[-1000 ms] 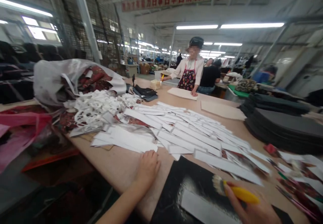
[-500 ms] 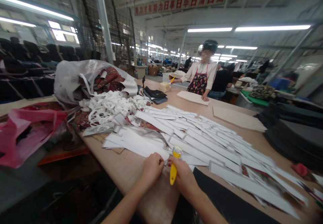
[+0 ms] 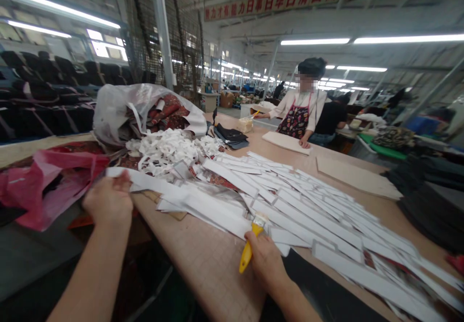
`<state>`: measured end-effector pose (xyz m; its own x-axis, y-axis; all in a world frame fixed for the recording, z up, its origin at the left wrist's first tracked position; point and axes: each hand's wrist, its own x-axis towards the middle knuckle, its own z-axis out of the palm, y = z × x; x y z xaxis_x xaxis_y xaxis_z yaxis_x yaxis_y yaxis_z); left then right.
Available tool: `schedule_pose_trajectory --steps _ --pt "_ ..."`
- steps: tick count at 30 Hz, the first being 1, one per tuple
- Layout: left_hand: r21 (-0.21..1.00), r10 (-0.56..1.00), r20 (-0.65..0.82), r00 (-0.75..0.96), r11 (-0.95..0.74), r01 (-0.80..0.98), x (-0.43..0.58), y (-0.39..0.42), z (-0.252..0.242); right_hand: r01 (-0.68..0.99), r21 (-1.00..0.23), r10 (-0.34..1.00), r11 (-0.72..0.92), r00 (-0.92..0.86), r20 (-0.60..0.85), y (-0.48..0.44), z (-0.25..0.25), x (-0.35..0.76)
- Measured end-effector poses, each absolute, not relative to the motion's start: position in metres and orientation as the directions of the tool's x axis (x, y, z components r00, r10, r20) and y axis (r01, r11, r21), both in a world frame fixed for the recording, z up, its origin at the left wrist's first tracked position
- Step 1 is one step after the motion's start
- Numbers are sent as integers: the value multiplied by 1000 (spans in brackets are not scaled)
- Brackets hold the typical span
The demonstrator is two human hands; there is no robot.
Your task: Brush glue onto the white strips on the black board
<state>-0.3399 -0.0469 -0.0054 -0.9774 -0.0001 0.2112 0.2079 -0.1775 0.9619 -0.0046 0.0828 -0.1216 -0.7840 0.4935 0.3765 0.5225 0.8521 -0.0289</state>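
Observation:
My left hand [image 3: 108, 201] is closed on the end of a long white strip [image 3: 181, 196], pulled out to the left past the table edge. The strip's other end lies by my right hand [image 3: 266, 264]. That hand is closed on a yellow-handled brush [image 3: 250, 247] whose bristles rest against the strip. Several more white strips [image 3: 308, 211] lie fanned out over the wooden table [image 3: 213, 269].
A grey bag of red patterned fabric [image 3: 145, 111] and a heap of white scraps [image 3: 170, 150] sit at the far left. A pink bag [image 3: 47, 182] lies off the table's left edge. Dark sheet stacks [image 3: 431, 201] are at right. A person in an apron [image 3: 302, 111] works at the far end.
My left hand has pulled the strip's end away to the left, off the table edge. My right hand stays near the strip's other end with the brush. The view has shifted left.

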Motion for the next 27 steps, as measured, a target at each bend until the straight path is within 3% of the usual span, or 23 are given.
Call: schedule_pose_trajectory --steps 2,4,6,8,11,13,15,18,21,23,25,27 --pt "855 -295 289 -910 -349 385 -346 -67 9 520 -31 495 853 -790 362 83 -121 -6" --pt "795 -323 429 -844 -309 522 -325 -74 11 516 -99 518 851 -792 323 83 -119 -8" --pt "765 -57 633 -772 -112 635 -283 -70 3 526 -202 563 826 -782 268 81 -111 -7" --pt "613 189 772 -607 30 790 -230 -61 -7 499 -393 613 772 -749 251 77 -97 -1" --pt "481 485 800 -352 -171 860 -148 -51 -14 214 -727 649 652 -653 390 62 -62 23" --pt "503 588 779 -220 -375 779 -100 -49 -7 -9 -795 648 607 -574 501 48 -36 46" --pt "583 645 748 -157 -523 622 -64 -48 5 -48 -773 643 633 -523 559 35 -17 73" --pt "780 729 623 -284 -552 294 -31 -41 20 200 -723 712 662 -468 522 20 -8 121" --pt "919 853 315 -417 -384 -91 -18 -27 15 477 -676 823 562 -408 395 12 -17 181" --pt "942 919 114 -379 -221 -253 -13 -17 -2 607 -645 884 464 -369 289 11 -30 226" --pt "957 956 -46 -291 -41 -287 -9 -11 -26 701 -619 935 353 -280 216 10 -46 272" --pt "970 966 -163 -199 120 -213 -5 -9 -52 757 -611 973 230 -160 167 10 -61 315"
